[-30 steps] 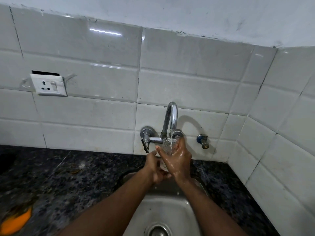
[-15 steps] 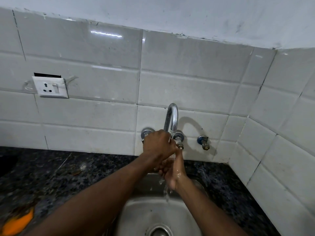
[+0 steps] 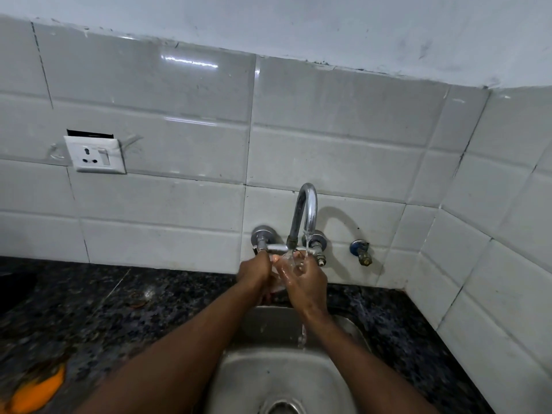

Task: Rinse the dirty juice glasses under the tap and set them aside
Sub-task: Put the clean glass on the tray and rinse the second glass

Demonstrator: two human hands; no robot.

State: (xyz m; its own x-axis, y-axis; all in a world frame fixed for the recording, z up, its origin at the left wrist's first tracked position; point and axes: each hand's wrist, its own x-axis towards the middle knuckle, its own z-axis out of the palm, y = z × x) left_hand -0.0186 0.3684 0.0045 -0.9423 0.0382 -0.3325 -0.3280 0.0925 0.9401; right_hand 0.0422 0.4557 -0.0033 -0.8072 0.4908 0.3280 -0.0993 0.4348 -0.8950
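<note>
I have the small clear juice glass (image 3: 289,259) under the running curved chrome tap (image 3: 304,210), just ahead of my right hand (image 3: 304,282), whose grip is wrapped round it. My left hand (image 3: 257,273) sits close on the glass's left. I cannot tell whether that grip is clamped on it.

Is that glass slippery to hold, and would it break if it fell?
Probably slippery: water runs over the glass, and the right hand looks wet. Likely fragile: it looks see-through, held above a metal sink.
</note>
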